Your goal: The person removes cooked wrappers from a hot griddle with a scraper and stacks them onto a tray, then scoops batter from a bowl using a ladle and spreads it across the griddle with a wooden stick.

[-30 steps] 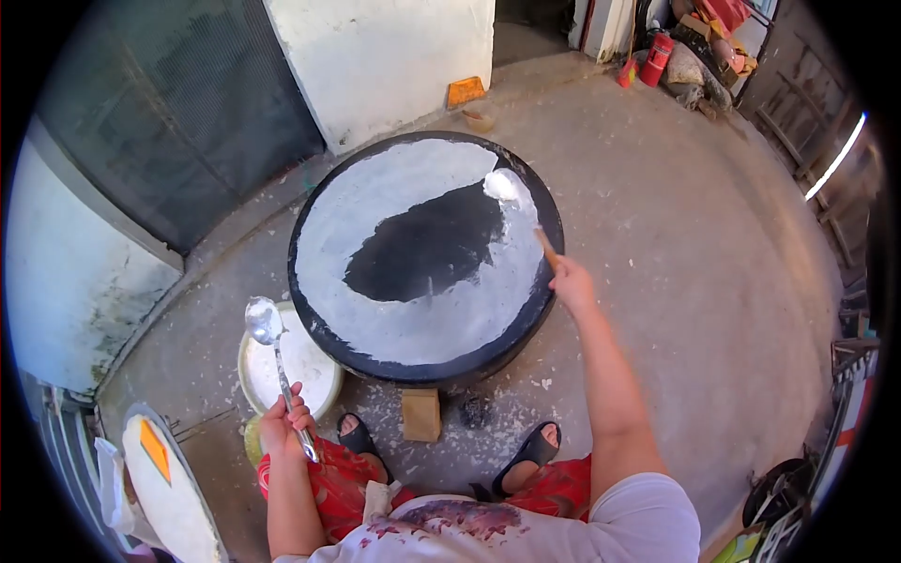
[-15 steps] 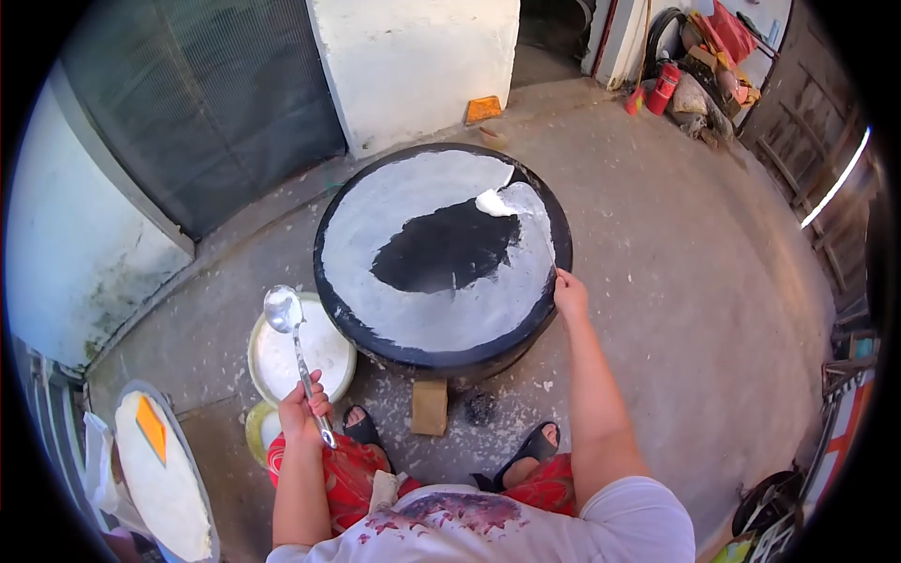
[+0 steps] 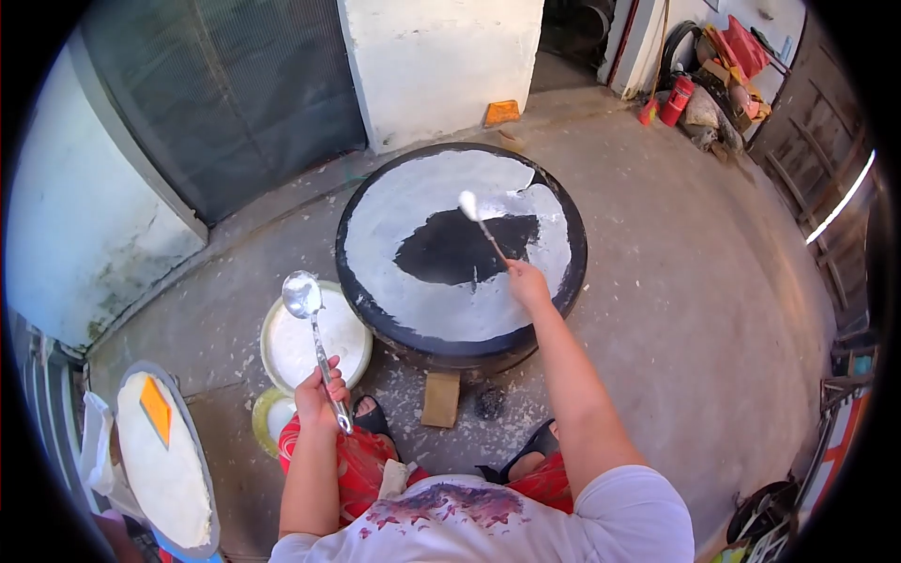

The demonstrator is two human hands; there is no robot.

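A large round black griddle (image 3: 450, 251) stands before me, coated with a thin layer of white batter (image 3: 404, 192) around a bare dark patch in the middle. My right hand (image 3: 528, 284), closed, grips the thin handle of a batter spreader (image 3: 490, 240) over the griddle; a white lump of batter covers its far end. My left hand (image 3: 322, 397) is wrapped around the handle of a metal ladle (image 3: 302, 295), its bowl smeared with batter. That bowl hangs over the edge of a wide tub (image 3: 266, 352) of white batter, left of the griddle.
At lower left, a tray holds a large white round sheet (image 3: 160, 479) with an orange scraper (image 3: 156, 410) on top. A smaller yellowish container (image 3: 263, 427) sits below the tub. A brick (image 3: 440, 400) lies by the griddle's base. Clutter and a red cylinder (image 3: 676, 100) stand far right.
My right hand has moved left and inward over the griddle, carrying the spreader away from the right rim. The view has shifted slightly; my left hand still holds the ladle by the tub.
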